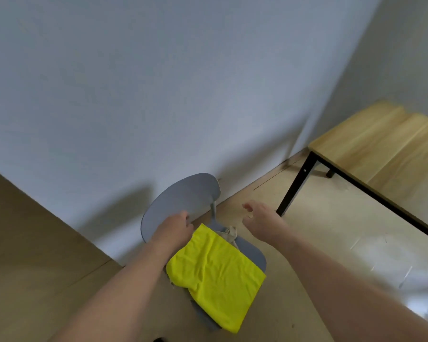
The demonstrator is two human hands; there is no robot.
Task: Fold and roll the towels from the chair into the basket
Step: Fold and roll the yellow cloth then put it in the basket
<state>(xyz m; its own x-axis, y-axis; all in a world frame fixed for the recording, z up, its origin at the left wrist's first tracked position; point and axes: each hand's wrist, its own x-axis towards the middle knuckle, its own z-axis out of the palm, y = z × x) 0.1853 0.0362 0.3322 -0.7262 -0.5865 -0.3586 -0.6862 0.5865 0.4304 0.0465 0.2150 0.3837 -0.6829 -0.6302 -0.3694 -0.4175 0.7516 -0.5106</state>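
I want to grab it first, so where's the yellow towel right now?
In the head view, the yellow towel lies low and centre on the grey chair seat, on top of a beige towel, just right of the left hand.
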